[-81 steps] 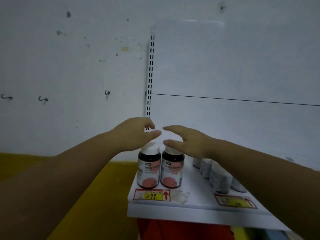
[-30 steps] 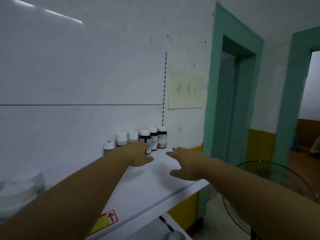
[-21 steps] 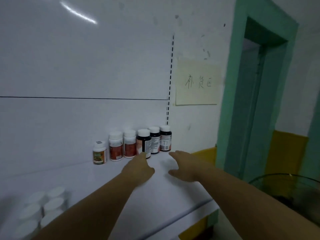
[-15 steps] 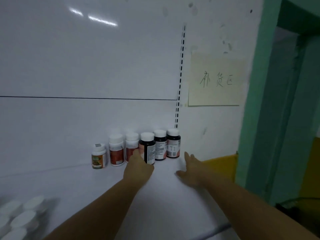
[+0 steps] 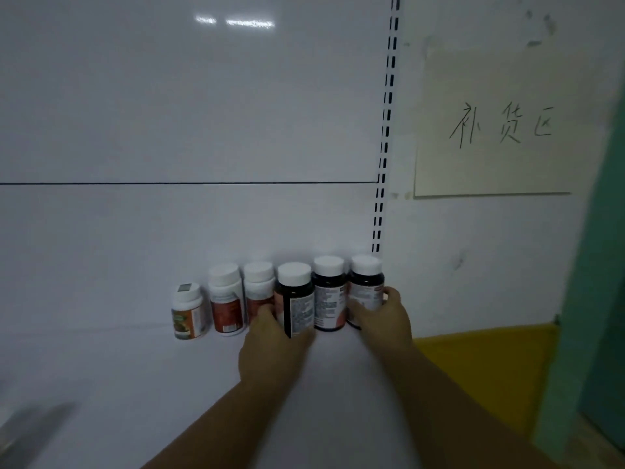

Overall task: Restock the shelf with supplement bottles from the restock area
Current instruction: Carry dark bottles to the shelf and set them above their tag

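Several supplement bottles with white caps stand in a row against the back panel of the white shelf (image 5: pixel 101 374). My left hand (image 5: pixel 270 346) wraps around a dark bottle (image 5: pixel 295 296) in the middle of the row, its thumb and fingers on either side. My right hand (image 5: pixel 378 316) grips the rightmost dark bottle (image 5: pixel 366 282). One dark bottle (image 5: pixel 329 296) stands between the two held ones. To the left stand two white bottles with red labels (image 5: pixel 226 299) and a shorter white bottle (image 5: pixel 187 313).
A paper sign (image 5: pixel 490 123) with handwritten characters hangs on the wall right of the slotted shelf upright (image 5: pixel 385 130). A green door frame (image 5: pixel 595 299) and a yellow wall band (image 5: pixel 483 367) lie to the right. Something blurred shows at the bottom left.
I turned right from the stocked shelf end to the bottle row under the sign. Both hands reached forward and closed around two dark bottles.
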Motion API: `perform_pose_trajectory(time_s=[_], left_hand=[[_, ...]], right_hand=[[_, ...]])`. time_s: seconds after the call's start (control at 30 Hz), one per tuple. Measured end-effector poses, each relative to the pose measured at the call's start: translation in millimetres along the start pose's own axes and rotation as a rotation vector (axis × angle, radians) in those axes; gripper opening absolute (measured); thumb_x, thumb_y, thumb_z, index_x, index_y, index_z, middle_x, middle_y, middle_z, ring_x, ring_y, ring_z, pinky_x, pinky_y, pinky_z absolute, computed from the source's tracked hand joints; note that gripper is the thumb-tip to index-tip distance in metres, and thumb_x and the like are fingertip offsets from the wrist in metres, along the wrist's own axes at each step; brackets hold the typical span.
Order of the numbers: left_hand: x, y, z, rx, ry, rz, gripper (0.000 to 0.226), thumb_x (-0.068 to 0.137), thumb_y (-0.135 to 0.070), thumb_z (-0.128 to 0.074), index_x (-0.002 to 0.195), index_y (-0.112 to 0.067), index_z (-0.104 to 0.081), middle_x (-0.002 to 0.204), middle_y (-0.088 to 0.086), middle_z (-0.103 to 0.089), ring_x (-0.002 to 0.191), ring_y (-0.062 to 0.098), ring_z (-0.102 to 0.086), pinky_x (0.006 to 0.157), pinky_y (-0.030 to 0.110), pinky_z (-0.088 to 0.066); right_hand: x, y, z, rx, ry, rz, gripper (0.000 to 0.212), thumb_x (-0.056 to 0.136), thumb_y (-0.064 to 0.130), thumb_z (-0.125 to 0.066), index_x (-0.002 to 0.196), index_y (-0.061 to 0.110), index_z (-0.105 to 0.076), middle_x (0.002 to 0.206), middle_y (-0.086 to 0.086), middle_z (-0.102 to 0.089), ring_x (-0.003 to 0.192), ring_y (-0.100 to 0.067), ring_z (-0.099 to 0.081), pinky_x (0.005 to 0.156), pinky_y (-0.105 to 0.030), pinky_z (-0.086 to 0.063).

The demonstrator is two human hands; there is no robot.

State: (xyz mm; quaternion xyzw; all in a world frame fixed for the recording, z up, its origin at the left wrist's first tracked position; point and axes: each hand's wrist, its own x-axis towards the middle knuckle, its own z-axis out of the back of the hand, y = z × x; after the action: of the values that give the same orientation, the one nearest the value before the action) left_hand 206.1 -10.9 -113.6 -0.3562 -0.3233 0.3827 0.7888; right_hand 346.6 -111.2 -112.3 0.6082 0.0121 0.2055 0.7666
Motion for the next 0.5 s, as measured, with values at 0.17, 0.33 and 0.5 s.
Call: perform_pose_trajectory(time_s=[0.17, 0.33, 0.5], left_hand=[[3.5, -0.6, -3.1, 0.099, 0.004, -0.011, 0.068, 0.066, -0.062, -0.066, 0.12, -0.023, -0.05, 0.119, -0.002, -0.063, 0.105, 0.02, -0.061, 0.089, 0.04, -0.051], [1.0, -4.1, -1.2, 0.15, -0.011, -0.024, 0.055, 0.073, -0.059, -0.063, 0.117, -0.026, -0.055, 0.114, -0.006, -0.066, 0.1, 0.018, -0.063, 0.082, 0.032, -0.048], [0.2, -4.3, 0.9, -0.012, 0.032, -0.019, 0.048, 0.077, -0.048, -0.069, 0.113, -0.017, -0.061, 0.108, -0.003, -0.067, 0.092, 0.014, -0.062, 0.077, 0.029, -0.048]], right_hand=[[9.8, -1.4, 4.5, 0.106, -0.097, -0.079, 0.06, 0.073, 0.049, -0.072, 0.116, 0.011, -0.056, 0.107, -0.008, -0.063, 0.091, -0.023, -0.061, 0.074, -0.03, -0.045], [1.4, 13.7, 8.7, 0.4, -0.122, -0.062, 0.055, 0.083, 0.033, -0.067, 0.125, 0.009, -0.041, 0.107, -0.004, -0.054, 0.092, -0.019, -0.056, 0.074, -0.027, -0.045], [-15.2, 28.3, 12.5, 0.596, -0.014, 0.027, 0.029, 0.089, 0.03, -0.058, 0.112, 0.016, -0.051, 0.106, -0.006, -0.063, 0.089, -0.017, -0.063, 0.063, -0.018, -0.05]])
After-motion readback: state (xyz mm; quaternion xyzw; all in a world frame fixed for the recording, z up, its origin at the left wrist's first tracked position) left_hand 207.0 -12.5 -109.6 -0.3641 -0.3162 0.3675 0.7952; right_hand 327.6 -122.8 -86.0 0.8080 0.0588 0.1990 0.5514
